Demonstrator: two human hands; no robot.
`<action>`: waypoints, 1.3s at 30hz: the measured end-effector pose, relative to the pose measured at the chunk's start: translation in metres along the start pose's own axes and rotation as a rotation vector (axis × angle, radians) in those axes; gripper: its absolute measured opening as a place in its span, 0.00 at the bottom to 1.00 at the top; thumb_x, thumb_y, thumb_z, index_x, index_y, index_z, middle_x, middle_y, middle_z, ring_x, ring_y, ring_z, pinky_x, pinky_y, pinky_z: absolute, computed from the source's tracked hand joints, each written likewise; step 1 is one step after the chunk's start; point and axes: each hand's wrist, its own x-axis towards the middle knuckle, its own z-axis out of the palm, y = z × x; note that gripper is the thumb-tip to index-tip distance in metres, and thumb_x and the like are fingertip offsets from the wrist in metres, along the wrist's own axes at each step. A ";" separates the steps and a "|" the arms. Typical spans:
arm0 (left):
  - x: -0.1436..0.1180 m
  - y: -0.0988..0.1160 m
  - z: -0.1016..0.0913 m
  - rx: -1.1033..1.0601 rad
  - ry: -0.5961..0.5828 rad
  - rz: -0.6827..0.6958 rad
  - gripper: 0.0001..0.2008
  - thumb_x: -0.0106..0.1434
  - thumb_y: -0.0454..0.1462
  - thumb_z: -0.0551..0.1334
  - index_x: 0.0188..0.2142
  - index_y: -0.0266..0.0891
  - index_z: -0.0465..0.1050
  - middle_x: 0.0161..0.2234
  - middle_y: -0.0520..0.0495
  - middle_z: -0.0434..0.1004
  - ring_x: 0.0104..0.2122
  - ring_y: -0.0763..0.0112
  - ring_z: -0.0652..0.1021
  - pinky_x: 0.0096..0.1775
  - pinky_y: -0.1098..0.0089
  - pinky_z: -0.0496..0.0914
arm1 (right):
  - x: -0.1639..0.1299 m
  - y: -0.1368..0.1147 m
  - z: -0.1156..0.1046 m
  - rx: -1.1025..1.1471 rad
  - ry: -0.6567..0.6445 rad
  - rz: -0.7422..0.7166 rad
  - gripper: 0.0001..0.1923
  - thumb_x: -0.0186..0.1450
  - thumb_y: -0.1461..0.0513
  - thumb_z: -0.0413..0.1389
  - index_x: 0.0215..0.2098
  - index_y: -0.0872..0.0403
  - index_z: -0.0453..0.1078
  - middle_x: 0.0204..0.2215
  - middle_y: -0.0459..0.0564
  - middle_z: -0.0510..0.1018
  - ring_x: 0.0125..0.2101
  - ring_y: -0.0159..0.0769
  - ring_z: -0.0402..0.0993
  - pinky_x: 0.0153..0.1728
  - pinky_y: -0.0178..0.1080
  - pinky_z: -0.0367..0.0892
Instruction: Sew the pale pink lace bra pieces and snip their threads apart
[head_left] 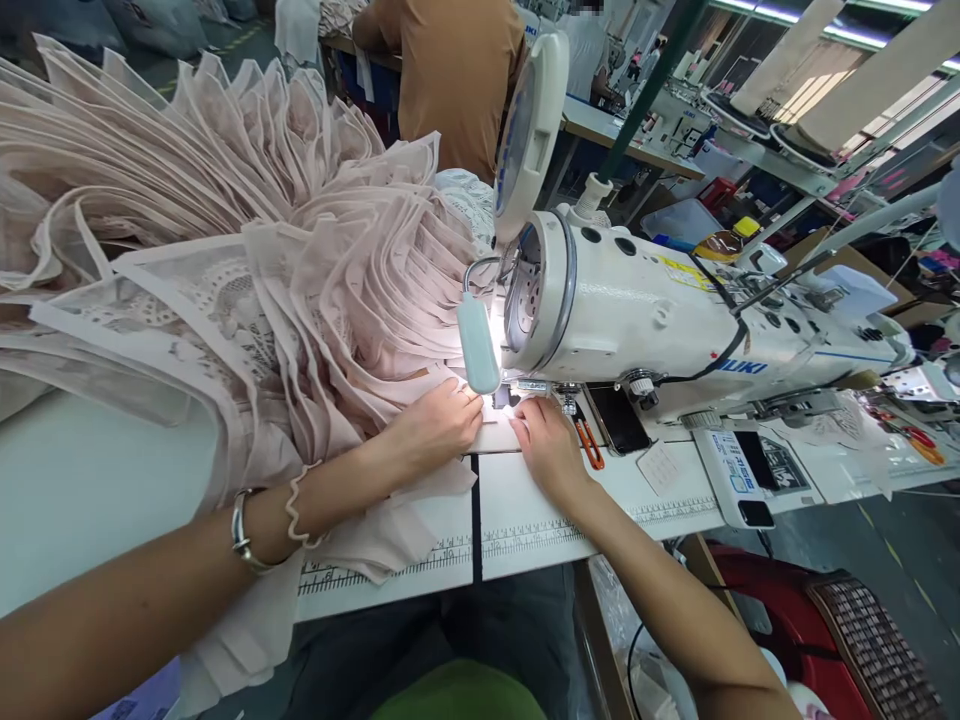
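Observation:
My left hand (439, 425) is closed with its fingers pressed on the edge of pale pink fabric (412, 385), just left of the lit needle area. My right hand (551, 450) sits on the other side of the presser foot (500, 398), thumb and fingers pinched together. A small whitish bit shows at its fingertips, too bright to make out. The white sewing machine (622, 290) stands over both hands, and a pale green lamp (478, 345) partly covers the needle. More of the layered pink fabric with lace hangs under my left forearm.
A tall heap of pink mesh pieces (247, 170) fills the left of the table. Orange-handled thread snips (589, 440), a dark phone (619, 418) and a control panel (731, 475) lie right. A ruler strip (525, 540) runs along the front edge. A person in brown (454, 80) sits ahead.

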 end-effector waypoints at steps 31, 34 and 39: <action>-0.012 0.021 0.008 -0.591 0.201 -0.418 0.14 0.68 0.26 0.50 0.50 0.31 0.69 0.47 0.40 0.78 0.48 0.68 0.78 0.49 0.68 0.72 | 0.015 -0.024 -0.002 -0.004 -0.222 0.203 0.07 0.66 0.64 0.45 0.37 0.56 0.65 0.25 0.52 0.76 0.25 0.39 0.72 0.26 0.36 0.55; -0.012 0.031 0.009 -0.622 0.243 -0.262 0.18 0.67 0.25 0.50 0.54 0.32 0.66 0.54 0.41 0.75 0.55 0.70 0.74 0.56 0.68 0.69 | 0.011 -0.023 -0.002 0.029 -0.204 0.224 0.06 0.64 0.64 0.45 0.35 0.54 0.64 0.22 0.50 0.75 0.23 0.39 0.69 0.24 0.36 0.52; -0.012 0.040 0.007 -0.377 0.115 -0.140 0.20 0.66 0.24 0.50 0.57 0.24 0.65 0.56 0.33 0.72 0.59 0.61 0.70 0.62 0.61 0.61 | 0.012 -0.022 -0.003 0.079 -0.218 0.257 0.10 0.63 0.65 0.42 0.35 0.54 0.65 0.22 0.51 0.75 0.22 0.39 0.68 0.25 0.36 0.51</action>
